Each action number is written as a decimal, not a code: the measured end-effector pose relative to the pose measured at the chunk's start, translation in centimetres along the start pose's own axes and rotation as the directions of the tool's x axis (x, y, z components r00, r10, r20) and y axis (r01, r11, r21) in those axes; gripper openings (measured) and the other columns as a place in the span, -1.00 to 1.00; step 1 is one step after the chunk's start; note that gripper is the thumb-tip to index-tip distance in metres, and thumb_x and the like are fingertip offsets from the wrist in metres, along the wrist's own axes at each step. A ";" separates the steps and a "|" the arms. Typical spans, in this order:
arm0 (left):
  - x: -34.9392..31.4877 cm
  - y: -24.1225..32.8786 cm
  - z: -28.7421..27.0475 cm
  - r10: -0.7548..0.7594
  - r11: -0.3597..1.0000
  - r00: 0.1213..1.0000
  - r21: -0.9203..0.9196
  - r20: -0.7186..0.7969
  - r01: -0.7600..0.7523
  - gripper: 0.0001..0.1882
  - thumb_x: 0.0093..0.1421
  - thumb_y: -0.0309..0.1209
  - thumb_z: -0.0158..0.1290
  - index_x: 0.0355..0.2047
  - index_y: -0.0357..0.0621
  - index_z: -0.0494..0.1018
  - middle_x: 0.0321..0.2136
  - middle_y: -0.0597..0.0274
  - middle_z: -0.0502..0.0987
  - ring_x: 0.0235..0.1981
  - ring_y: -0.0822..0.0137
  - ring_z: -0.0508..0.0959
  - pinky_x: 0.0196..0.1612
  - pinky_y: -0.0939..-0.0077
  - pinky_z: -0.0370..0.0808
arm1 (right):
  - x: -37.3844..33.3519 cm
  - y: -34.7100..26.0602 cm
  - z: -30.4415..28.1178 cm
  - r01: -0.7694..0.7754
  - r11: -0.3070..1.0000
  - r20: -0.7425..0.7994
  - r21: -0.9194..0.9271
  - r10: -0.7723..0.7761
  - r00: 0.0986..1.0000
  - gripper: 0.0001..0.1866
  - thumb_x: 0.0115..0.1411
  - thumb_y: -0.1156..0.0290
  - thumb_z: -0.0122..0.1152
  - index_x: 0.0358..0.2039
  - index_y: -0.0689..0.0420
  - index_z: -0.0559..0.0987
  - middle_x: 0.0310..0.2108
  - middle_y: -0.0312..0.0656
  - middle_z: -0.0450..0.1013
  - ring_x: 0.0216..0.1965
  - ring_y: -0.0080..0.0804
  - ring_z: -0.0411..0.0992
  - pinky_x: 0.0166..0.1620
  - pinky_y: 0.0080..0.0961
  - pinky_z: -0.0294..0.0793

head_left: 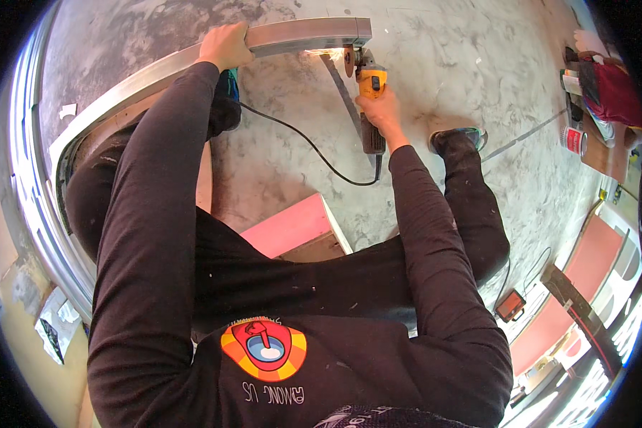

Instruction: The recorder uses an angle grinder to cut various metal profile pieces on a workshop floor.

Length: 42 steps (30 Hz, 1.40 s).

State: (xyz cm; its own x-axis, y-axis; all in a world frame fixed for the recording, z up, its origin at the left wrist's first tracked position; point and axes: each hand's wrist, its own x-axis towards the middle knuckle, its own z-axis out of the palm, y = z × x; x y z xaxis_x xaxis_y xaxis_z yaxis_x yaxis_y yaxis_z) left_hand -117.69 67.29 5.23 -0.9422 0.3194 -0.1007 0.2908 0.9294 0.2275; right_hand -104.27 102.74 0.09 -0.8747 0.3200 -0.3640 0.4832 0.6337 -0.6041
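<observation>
A yellow and black angle grinder (372,81) is in my right hand (382,110), its fingers wrapped round the body. The grinder's disc (349,61) stands at the underside of a long metal bar (299,36), near its right end, and bright sparks (327,53) fly leftward from there. My left hand (225,46) grips the bar further left, fingers closed over it. From the grinder's rear a black cord (314,160) loops left toward my left foot (225,107).
A pink-topped box (285,227) lies between my legs. To the right, a white and red can (573,141) stands by a wooden board (606,157) and a dark red cloth (613,93). An orange work lamp (510,305) sits lower right. Metal profiles (32,171) line the left wall.
</observation>
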 end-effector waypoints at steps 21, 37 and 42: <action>0.2 0.0 -0.2 0.015 1.000 1.000 0.024 -0.013 -0.015 -0.60 -0.16 -0.23 0.28 -0.34 -0.14 0.46 -0.39 -0.05 0.60 -0.25 -0.14 0.59 -0.20 0.03 0.51 | 0.8 0.2 0.3 -0.025 1.000 0.046 0.007 0.025 0.999 -0.41 -0.15 0.14 0.40 -0.15 0.27 0.52 -0.26 0.09 0.59 -0.21 0.00 0.59 -0.13 -0.21 0.56; 0.4 1.3 -1.2 -0.047 0.996 0.994 0.082 0.096 0.039 -0.53 -0.13 -0.20 0.27 -0.18 -0.04 0.53 -0.26 0.01 0.64 -0.13 -0.04 0.61 -0.05 0.14 0.52 | 2.2 1.1 1.6 -0.097 0.994 0.111 0.049 0.091 0.990 -0.25 -0.18 0.04 0.44 -0.02 0.24 0.47 -0.13 0.07 0.56 -0.08 -0.02 0.55 -0.04 -0.24 0.53; 0.5 1.0 -1.2 -0.044 0.998 0.993 0.059 0.109 0.038 -0.54 -0.12 -0.19 0.26 -0.17 -0.06 0.52 -0.26 -0.01 0.64 -0.13 -0.05 0.61 -0.05 0.13 0.52 | 2.0 0.8 1.4 -0.057 0.996 0.055 0.064 0.054 0.997 -0.41 -0.13 0.22 0.39 -0.09 0.27 0.48 -0.30 -0.01 0.59 -0.32 -0.22 0.60 -0.22 -0.30 0.57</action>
State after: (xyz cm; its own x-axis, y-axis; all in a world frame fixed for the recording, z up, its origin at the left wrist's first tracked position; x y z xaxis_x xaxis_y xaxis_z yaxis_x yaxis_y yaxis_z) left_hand -118.04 68.19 6.60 -0.9305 0.2961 -0.2158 0.2639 0.9502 0.1660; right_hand -105.61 102.90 -2.12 -0.8441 0.3144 -0.4344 0.5339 0.5682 -0.6262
